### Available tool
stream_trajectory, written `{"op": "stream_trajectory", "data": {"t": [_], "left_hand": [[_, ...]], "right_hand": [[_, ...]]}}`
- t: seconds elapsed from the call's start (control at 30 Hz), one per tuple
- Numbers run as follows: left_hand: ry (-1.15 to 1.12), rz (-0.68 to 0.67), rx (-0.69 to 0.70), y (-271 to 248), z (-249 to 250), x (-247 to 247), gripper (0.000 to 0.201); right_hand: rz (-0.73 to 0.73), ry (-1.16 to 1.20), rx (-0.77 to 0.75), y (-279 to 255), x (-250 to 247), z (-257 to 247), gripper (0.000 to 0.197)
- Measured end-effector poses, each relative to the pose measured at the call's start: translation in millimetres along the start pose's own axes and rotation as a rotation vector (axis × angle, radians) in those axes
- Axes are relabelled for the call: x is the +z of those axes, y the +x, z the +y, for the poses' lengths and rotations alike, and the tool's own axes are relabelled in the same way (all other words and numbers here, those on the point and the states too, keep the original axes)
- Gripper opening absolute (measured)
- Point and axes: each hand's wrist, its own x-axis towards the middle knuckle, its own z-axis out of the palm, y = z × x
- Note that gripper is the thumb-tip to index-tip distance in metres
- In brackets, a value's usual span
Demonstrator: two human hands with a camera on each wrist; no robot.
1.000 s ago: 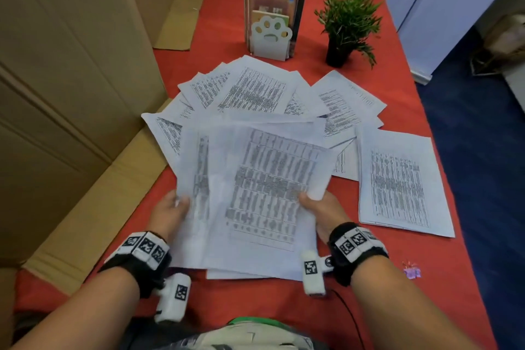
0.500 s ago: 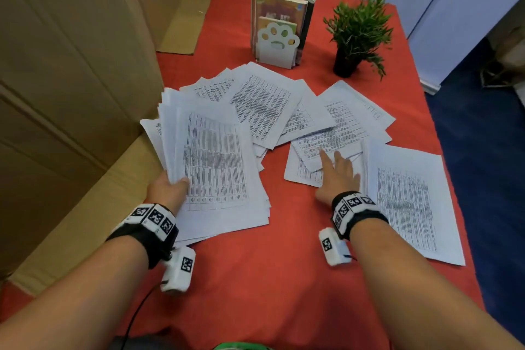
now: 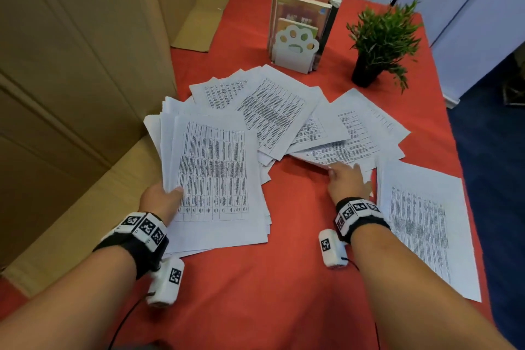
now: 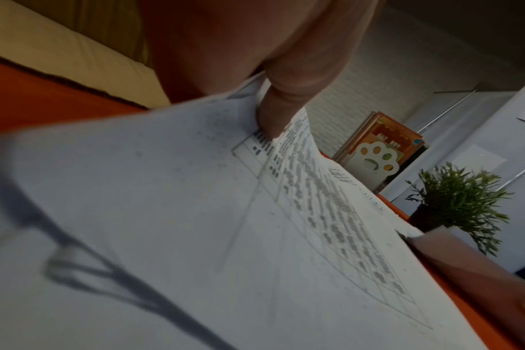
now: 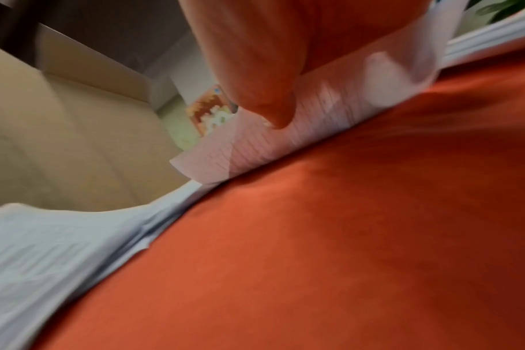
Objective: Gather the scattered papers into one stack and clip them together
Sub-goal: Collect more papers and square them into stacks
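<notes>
Hands first: my left hand (image 3: 160, 202) grips the stack (image 3: 216, 185) at its near left edge, thumb on top, as the left wrist view shows too. My right hand (image 3: 348, 182) pinches the near edge of some loose sheets (image 3: 335, 150) at centre frame, thumb on top and the edge lifted off the red table (image 3: 284, 293); the right wrist view confirms the thumb, though it is blurred.

I judge the gathering partly done. The stack sits at centre left, thick but ragged, its edges not squared. More papers (image 3: 272, 111) fan out above it, overlapping, and one sheet (image 3: 423, 224) lies alone at lower right, just beside my right wrist. All of that is yet to be collected, squared and clipped.

No clip shows in any view; I cannot tell where it is. My fingers under the papers are hidden. How many sheets remain I cannot count, since they overlap. A bookend (image 3: 295, 48) and plant (image 3: 380, 37) stand at the upper right.
</notes>
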Motion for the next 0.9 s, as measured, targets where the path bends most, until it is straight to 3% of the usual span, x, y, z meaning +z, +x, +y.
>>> {"op": "stream_trajectory", "data": {"t": [0.17,0.5,0.7,0.77,0.83,0.9], "left_hand": [[0.177,0.174,0.113,-14,-6,-16,0.033],[0.089,0.214,0.247,-39,-15,-45,0.023],[-0.073,0.167,0.281,-56,-2,-57,0.020],[-0.153,0.087,0.262,-52,-4,-54,0.021],[-0.160,-0.014,0.222,-48,-8,-46,0.025],[-0.094,-0.109,0.165,-49,-12,-36,0.025]], "right_hand": [[-0.129,-0.033,-0.187,-59,8,-33,0.031],[-0.414,-0.113,-0.460,-151,32,-27,0.012],[-0.724,-0.115,-0.350,-158,-6,-14,0.050],[-0.685,0.001,-0.260,-160,-14,-10,0.051],[-0.499,0.091,-0.173,-154,-11,2,0.039],[-0.263,0.201,0.018,-147,-3,15,0.034]]}}
